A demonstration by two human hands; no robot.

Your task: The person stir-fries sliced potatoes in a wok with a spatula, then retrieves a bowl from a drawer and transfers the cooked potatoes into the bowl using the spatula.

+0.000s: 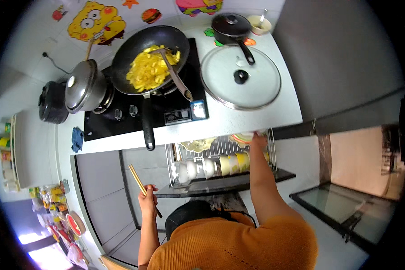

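Note:
My left hand is closed around a pair of chopsticks, held upright to the left of an open drawer. Inside that drawer is a wire dish rack. With my right arm stretched forward, my right hand reaches into the rack's far right corner, at a plate with a coloured rim. Its fingers are partly hidden by the counter edge, so their grip cannot be made out. White cups and yellow-patterned cups stand in the near row. A pale scalloped bowl lies behind them.
On the black stove, a wok holds yellow cooked food and a spatula, its handle overhanging the front. A lidded pot stands left. A glass lid and small black pan occupy the right counter.

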